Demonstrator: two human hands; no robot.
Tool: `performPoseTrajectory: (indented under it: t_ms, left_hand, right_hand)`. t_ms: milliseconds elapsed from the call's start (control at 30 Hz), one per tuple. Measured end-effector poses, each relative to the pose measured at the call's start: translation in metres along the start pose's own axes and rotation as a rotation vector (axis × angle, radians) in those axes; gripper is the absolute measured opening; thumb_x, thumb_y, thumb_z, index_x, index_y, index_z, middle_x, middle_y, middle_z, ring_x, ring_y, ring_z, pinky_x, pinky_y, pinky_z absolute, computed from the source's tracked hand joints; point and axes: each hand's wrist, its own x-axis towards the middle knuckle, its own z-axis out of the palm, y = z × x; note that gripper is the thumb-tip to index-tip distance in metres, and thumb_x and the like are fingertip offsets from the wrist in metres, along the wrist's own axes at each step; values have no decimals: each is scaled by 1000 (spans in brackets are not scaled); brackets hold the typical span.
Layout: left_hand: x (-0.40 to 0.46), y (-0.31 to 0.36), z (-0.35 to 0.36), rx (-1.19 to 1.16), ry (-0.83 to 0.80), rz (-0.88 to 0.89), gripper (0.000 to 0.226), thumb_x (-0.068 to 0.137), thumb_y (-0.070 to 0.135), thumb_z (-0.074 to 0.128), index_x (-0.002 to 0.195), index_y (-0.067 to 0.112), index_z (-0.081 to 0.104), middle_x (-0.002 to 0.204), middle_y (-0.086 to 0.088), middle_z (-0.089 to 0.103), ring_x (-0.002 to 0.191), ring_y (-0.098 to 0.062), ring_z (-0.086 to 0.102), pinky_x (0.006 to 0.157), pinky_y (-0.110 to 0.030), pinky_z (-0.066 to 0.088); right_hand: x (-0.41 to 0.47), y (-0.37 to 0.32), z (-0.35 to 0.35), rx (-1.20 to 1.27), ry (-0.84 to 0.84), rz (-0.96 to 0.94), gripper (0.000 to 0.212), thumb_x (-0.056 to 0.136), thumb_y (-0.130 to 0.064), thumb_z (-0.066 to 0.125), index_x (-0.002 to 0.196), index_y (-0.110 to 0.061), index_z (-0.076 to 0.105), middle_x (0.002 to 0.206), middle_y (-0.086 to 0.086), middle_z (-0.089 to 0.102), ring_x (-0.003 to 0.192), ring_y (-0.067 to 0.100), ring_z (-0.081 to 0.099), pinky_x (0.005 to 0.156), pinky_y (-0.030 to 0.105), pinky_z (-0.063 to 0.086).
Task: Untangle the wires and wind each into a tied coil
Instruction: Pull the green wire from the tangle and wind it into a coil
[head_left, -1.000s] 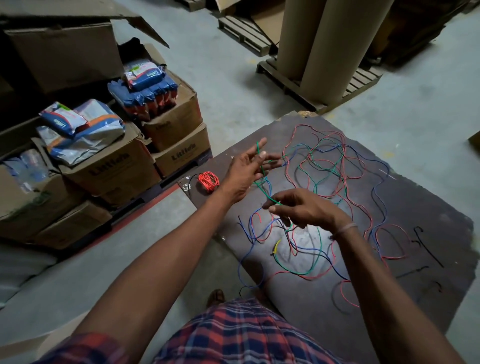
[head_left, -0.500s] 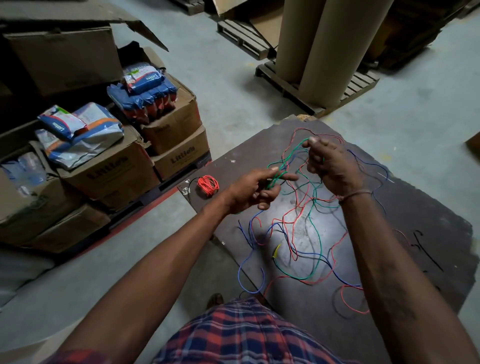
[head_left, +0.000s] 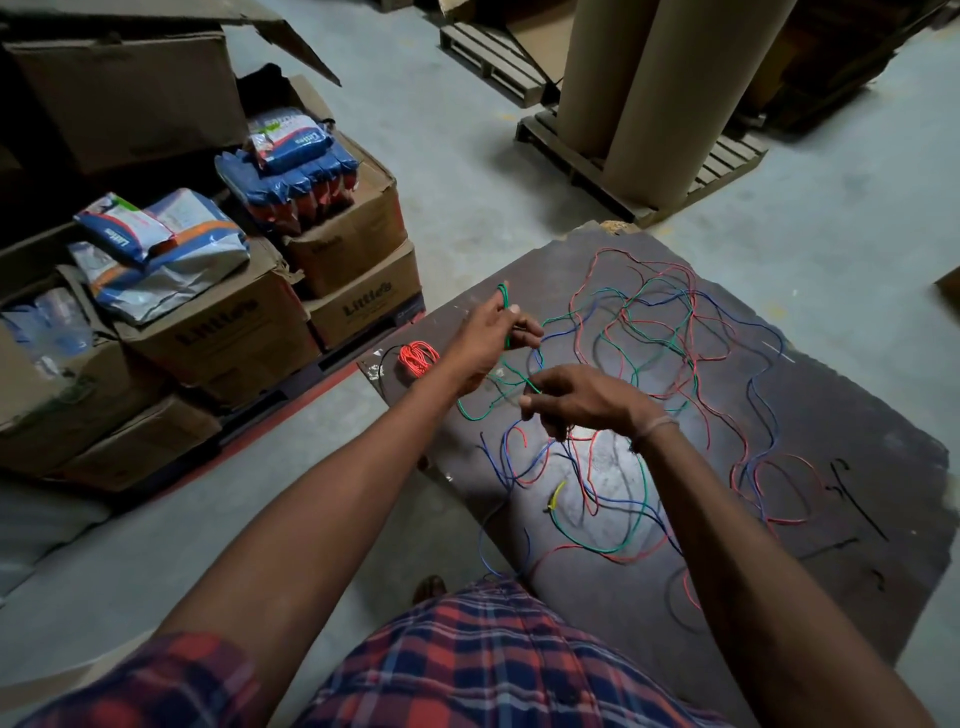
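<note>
Green wire (head_left: 644, 499) caught up between both hands above a dark board (head_left: 857, 488), its free length running off into a loose tangle of wires (head_left: 670, 332) in red, blue and green spread flat across that board. Left hand (head_left: 485, 343) raised over the board's near-left part, fingers curled round a few turns of the green strand, one loop standing up past the fingertips. Right hand (head_left: 582, 400) lower and just beside it, thumb and fingers pinching the same strand where it leaves the left hand; thin band (head_left: 655, 427) round the right wrist. Short yellow wire end (head_left: 557, 493) lying on the board below the right hand, among blue and green loops in a bright patch of light. Red coil (head_left: 417, 356) already wound, resting on the board's left corner, near the left forearm and apart from the tangle. Black wire pieces (head_left: 844, 488) lying at the board's right side, well apart from the hands. Checked shirt (head_left: 493, 670) filling the bottom edge. Cardboard boxes (head_left: 218, 338) stacked to the left on the concrete floor, blue and white packets (head_left: 156, 249) piled on top. Two tall cardboard rolls (head_left: 654, 88) upright on a wooden pallet (head_left: 727, 161) beyond the board.
</note>
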Motion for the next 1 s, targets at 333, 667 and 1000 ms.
performPoseTrajectory:
  t_ms: [333,667,1000]
  left_hand:
    - [-12,-10,-12,181,-145,-18,41,108,6,33,147,3,46,64,-5,36,46,-5,41,49,-21,43]
    - [-27,11,-15,-221,-484,-187,76,107,59,18,145,0,49,55,7,27,45,-6,14,50,-29,10]
    - [-18,21,-17,-522,-196,-32,9,105,11,42,111,6,46,75,-6,63,55,-11,54,57,-24,50]
  right_hand:
    - [-22,-17,-75,937,293,-289,17,99,-18,56,86,-7,60,54,-7,39,38,7,35,49,24,43]
    - [34,10,-81,706,617,-1,22,105,-18,54,96,-6,69,60,-4,36,43,4,26,45,23,14]
    - [26,2,21,410,71,122,42,106,-42,52,102,-7,76,67,9,45,44,14,32,42,19,25]
